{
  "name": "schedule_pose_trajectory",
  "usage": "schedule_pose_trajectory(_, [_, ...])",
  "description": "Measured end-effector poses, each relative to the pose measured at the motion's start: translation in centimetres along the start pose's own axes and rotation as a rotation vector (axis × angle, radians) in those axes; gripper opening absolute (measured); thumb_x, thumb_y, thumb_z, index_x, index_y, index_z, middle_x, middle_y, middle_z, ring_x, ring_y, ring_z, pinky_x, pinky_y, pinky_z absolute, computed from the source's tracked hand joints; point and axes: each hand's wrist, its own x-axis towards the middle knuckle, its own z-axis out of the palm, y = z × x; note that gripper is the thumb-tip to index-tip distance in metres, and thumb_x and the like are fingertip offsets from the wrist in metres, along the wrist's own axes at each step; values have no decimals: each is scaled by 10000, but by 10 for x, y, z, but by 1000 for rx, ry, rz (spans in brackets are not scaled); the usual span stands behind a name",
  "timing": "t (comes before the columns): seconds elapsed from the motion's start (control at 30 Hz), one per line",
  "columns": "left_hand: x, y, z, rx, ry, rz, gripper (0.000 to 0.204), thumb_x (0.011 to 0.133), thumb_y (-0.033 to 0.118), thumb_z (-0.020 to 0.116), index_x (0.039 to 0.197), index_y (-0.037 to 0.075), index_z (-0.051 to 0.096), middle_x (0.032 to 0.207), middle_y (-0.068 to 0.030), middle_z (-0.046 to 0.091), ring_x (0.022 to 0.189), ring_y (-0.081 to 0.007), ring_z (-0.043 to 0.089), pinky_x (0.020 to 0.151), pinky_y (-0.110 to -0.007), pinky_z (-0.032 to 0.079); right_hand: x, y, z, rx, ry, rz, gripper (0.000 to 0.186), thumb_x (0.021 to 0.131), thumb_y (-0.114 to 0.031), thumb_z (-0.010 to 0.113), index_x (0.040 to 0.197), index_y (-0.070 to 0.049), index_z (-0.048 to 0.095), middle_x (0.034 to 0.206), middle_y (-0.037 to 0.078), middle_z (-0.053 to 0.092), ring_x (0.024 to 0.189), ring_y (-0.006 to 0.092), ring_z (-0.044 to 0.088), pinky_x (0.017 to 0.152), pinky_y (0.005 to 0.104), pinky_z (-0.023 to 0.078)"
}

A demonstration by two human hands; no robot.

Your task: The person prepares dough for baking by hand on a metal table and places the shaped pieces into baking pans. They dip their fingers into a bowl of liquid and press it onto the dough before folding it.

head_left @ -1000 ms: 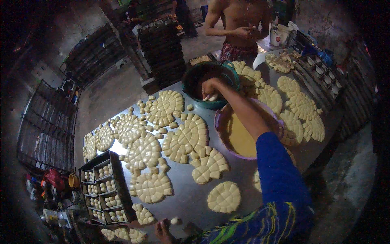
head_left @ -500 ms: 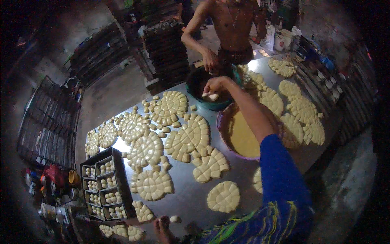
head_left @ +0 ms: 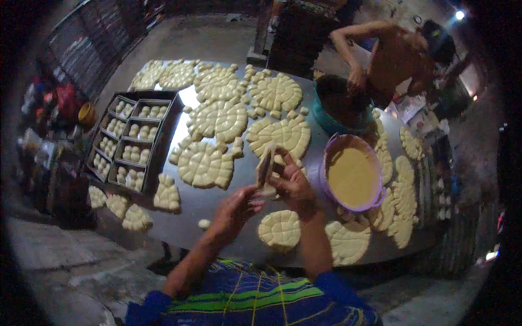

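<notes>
My left hand (head_left: 236, 210) and my right hand (head_left: 293, 185) are close together above the table, in front of the scored dough rounds. Between them stands a thin flat piece (head_left: 265, 168), dark on one face and pale along its edge; what it is I cannot make out. My right hand's fingers close round its right side. The fingers of my left hand curl at its lower end. A scored dough round (head_left: 279, 230) lies just below my right hand, and a small dough ball (head_left: 204, 223) lies left of my left wrist.
Many dough rounds (head_left: 217, 120) cover the metal table (head_left: 217, 209). On the left stands a dark tray (head_left: 163, 141) of tins with dough balls. A purple-rimmed tub (head_left: 353, 176) holds yellow mixture. Beyond it a co-worker's hand (head_left: 356, 79) reaches into a green tub (head_left: 326, 117).
My right hand has come back from the green tub, where it held a pale lump, and has met my left hand over the table. The whole view has turned and shifted.
</notes>
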Motion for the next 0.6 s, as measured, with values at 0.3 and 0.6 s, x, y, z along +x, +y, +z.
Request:
schedule_pose_trajectory(0.3, [-51,16,-43,-118,101,-143,266,990,318,515,1129,96,562,1153,-20,593,1086,-163,557,984,-367,426,-28,79,55,27,77,130,717,902,35,607,1483,-136,223,1288,132,548,1160,221,568,974,364,483])
schedule_pose_trajectory(0.6, [-56,31,-96,-399,77,-29,229,955,269,593,1117,116,541,1069,-3,589,989,-145,582,869,-332,492,-39,147,89,-249,400,-138,309,896,36,623,1198,-21,602,1278,106,562,1134,220,584,870,326,550])
